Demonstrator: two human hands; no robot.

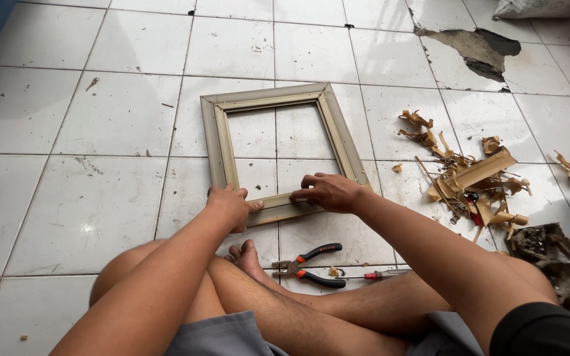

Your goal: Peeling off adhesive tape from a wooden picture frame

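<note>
**On the tile floor: both hands on the near rail of a picture frame**

On the white tiled floor (100, 118), right in front of the crossed legs, there's a rectangular wooden frame (278, 99) lying flat, pale grey-beige, nothing inside it so the tiles show through. Its long sides run away from the person, tilted a bit to the right, and the short bottom rail is the edge nearest the body.

Both hands sit on that near rail. The left hand (231, 204) is over the bottom-left corner, fingers curled down over the wood, sort of pressing or gripping the corner; can't see under the palm. The right hand (328, 191) rests further right along the same rail, near the bottom-right corner, fingers bent with the tips touching the wood, more a light pinch than a full grab. Neither hand holds a tool.

Just beside the feet lie pliers (311, 264) with red-and-black handles, plus a screwdriver (380, 274) touching nothing. Off to the right, well apart from the frame, there's a heap of torn wood scraps (470, 178).
</note>
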